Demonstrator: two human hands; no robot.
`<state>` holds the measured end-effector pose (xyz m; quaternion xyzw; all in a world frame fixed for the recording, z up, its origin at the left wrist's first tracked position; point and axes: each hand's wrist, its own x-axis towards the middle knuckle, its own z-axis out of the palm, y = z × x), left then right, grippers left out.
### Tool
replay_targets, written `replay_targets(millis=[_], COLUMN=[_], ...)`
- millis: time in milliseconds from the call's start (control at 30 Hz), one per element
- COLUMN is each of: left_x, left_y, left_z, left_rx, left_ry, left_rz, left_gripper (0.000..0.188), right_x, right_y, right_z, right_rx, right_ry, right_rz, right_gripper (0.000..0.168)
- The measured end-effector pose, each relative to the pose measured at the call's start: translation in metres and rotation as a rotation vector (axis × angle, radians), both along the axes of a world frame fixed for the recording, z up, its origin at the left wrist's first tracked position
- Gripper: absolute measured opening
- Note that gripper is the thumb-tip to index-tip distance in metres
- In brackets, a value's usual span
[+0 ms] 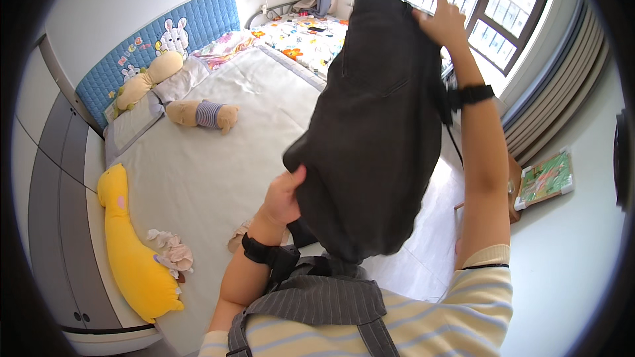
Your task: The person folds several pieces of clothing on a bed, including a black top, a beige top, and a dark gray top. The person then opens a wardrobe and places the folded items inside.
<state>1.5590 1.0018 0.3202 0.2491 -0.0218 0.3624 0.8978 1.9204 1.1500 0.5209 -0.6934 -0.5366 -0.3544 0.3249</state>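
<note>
A black pair of pants or shorts (377, 124), with a waistband at the top and pocket seams, hangs in front of my chest. My left hand (285, 196) grips its lower left edge, thumb in front of the cloth and the other fingers mostly hidden. At the upper right corner by the waistband, my right hand (444, 22) holds the fabric edge, some fingers spread away from it. The lower folds of the garment reach down to my striped grey apron (332, 300).
A bed with a pale sheet (213, 173) spreads to the left. On it lie a yellow plush toy (131, 253), a tan plush toy (203, 114) and crumpled pale cloth (173, 253). Grey-and-white cabinets (64, 198) flank the bed. A framed picture (545, 178) stands at right.
</note>
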Motion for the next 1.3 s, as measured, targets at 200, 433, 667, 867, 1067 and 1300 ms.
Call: replay_targets(millis=[200,433,667,867,1067,1300], left_x=[-0.018,-0.046,-0.071,-0.121,-0.120,-0.109], left_y=[0.011,-0.002,-0.020,-0.010,-0.014,-0.026], left_z=[-0.010,-0.023,0.001,-0.002,-0.020,-0.058], left_rx=[-0.208,-0.242,-0.011,0.340,0.136,0.240], left_ry=[-0.104,0.124,0.280,0.841,0.503,0.721], left_rz=[0.029,0.276,0.605,0.762,0.845,0.621], left_gripper=[0.045,0.047,0.043,0.043,0.052,0.054], right_x=[-0.077,-0.162,-0.168,-0.180,-0.206,-0.182], right_y=[-0.135,-0.218,-0.195,-0.163,-0.152,-0.152], right_z=[-0.223,-0.290,-0.285,-0.205,-0.166,-0.205], right_rx=[-0.553,-0.965,-0.483,-0.413,-0.380,-0.542], right_ry=[1.065,1.705,2.140,1.558,1.363,2.007], right_rz=[0.816,0.860,1.384,1.260,1.424,1.068], right_gripper=[0.057,0.069,0.069,0.031,0.043,0.027])
